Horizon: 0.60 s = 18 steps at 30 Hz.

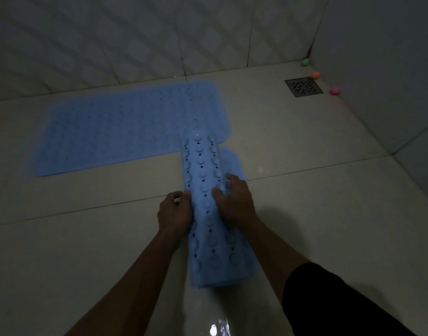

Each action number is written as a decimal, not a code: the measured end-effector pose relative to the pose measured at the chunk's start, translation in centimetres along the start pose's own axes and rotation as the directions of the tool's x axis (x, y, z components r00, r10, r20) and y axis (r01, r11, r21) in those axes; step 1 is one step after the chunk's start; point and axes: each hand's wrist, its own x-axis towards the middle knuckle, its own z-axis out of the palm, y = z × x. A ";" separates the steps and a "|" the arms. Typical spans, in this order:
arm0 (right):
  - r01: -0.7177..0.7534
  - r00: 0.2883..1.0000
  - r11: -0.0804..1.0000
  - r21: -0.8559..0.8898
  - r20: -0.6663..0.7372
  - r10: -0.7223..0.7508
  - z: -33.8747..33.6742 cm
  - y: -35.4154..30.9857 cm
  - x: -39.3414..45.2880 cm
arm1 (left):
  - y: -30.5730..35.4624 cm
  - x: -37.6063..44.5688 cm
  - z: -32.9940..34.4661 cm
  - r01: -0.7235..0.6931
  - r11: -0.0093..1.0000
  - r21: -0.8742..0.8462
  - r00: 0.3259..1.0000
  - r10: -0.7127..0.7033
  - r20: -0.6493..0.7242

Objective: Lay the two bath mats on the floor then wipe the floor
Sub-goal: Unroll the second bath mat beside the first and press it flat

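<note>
Head view: one blue bath mat [132,127] lies flat on the tiled floor [305,190] by the wall. The second mat [208,214], rolled with its suction cups outward, lies between the hands, its far end overlapping the flat mat's corner. The left hand [175,212] pinches its left edge; the right hand [233,201] curls over its top. A floor drain [303,86] sits near the corner.

no readable text, labels or numbers anywhere (dim light), none on bath mats [135,127]
</note>
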 end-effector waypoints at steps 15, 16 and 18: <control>0.026 0.996 0.998 0.050 0.088 -0.030 2.5 -0.5 -0.3 | -1.5 -0.4 -1.2 0.028 0.984 -0.177 0.979 0.009 0.206; 0.015 0.996 0.999 0.040 0.088 -0.018 2.7 -0.3 -0.1 | -1.6 -0.2 -1.2 0.036 0.981 -0.191 0.980 0.003 0.201; 0.007 0.997 1.000 0.014 0.079 -0.008 3.1 -0.4 0.1 | -1.7 0.0 -1.4 0.069 0.975 -0.212 0.977 -0.023 0.212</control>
